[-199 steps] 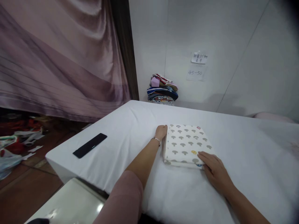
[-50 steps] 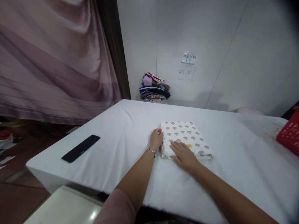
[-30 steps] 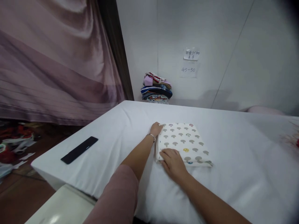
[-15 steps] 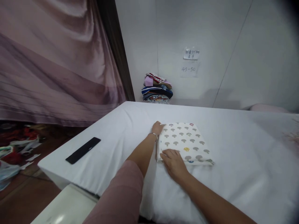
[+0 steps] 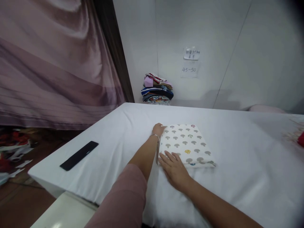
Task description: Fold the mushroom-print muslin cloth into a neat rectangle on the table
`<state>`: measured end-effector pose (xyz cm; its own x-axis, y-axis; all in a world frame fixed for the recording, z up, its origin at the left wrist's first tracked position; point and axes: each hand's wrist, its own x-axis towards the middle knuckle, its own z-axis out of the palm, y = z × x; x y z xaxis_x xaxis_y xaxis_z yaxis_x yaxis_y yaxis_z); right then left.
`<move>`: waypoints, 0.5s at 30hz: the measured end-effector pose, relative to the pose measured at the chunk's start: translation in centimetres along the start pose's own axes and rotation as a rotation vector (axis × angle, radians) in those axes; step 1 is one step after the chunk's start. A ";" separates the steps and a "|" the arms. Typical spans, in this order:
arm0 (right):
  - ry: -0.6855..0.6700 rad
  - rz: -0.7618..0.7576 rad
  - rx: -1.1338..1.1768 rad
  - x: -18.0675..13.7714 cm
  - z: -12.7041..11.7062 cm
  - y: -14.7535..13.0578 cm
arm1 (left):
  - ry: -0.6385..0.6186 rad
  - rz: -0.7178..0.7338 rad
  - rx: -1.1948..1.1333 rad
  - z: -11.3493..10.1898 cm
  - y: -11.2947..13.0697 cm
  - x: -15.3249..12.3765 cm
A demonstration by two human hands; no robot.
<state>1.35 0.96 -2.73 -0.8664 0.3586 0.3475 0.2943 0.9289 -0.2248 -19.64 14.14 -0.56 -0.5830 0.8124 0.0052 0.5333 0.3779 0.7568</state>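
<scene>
A folded white cloth printed with grey mushrooms and a few coloured ones lies flat on the white-covered table. At its far left corner is my left hand, thumb over the edge, closed on the cloth; part of its fingers is hidden. A bracelet circles the left wrist. My right hand rests on the near left corner, palm down, with its fingers stretched out and slightly apart on the fabric.
A long black flat object lies on the left of the white tablecloth. Behind the table stands a stack of folded fabrics by the wall. Paper notes hang above. A pink curtain covers the left side.
The right hand's fingers have spread and lie a little flatter on the near left corner. My left hand stays at the far corner. The whole view has shifted slightly.
</scene>
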 end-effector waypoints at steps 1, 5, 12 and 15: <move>-0.009 0.003 0.001 0.0 0.1 0.0 | 0.000 0.002 0.007 0.1 0.0 0.0; -0.017 0.008 0.006 0.0 -0.1 -0.1 | -0.008 0.021 0.040 0.0 -0.1 0.1; -0.010 -0.002 0.000 0.1 -0.7 -0.3 | 0.069 0.170 0.123 -1.0 1.3 -2.0; -0.007 -0.009 -0.006 0.1 -0.5 -0.3 | 0.062 0.404 0.164 -0.7 2.3 -4.1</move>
<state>1.43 0.74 -2.16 -0.8716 0.3500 0.3432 0.2894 0.9325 -0.2160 -16.48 11.35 1.62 -0.3409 0.8833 0.3219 0.8132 0.1052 0.5724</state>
